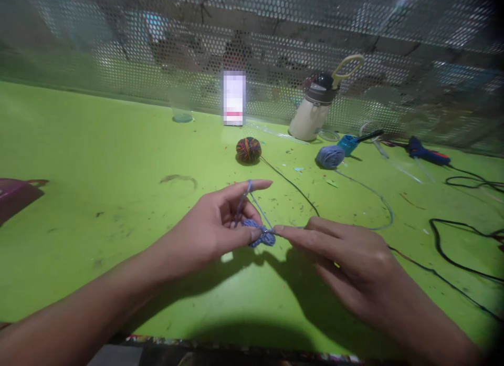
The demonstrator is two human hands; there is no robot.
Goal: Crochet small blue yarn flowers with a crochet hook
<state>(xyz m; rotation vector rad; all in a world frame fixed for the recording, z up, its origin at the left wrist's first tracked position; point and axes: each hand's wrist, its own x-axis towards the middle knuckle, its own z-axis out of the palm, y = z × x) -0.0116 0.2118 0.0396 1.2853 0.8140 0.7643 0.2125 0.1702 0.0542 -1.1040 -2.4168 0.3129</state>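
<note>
While I am watching from afar, the left hand (214,224) is pinching a small, knobbly blue piece (268,239) above the table (118,145) — its index finger is pointing outward, probably to be tensioning the looped strand (250,186). The right hand (350,255), fingers curled together, is gripping a slim tool (269,231), mostly hidden, at the piece. The fuzzy blue ball (331,157) is sitting well apart — presumably for slack; a rounder, multicoloured ball (248,150) is lying nearer.
</note>
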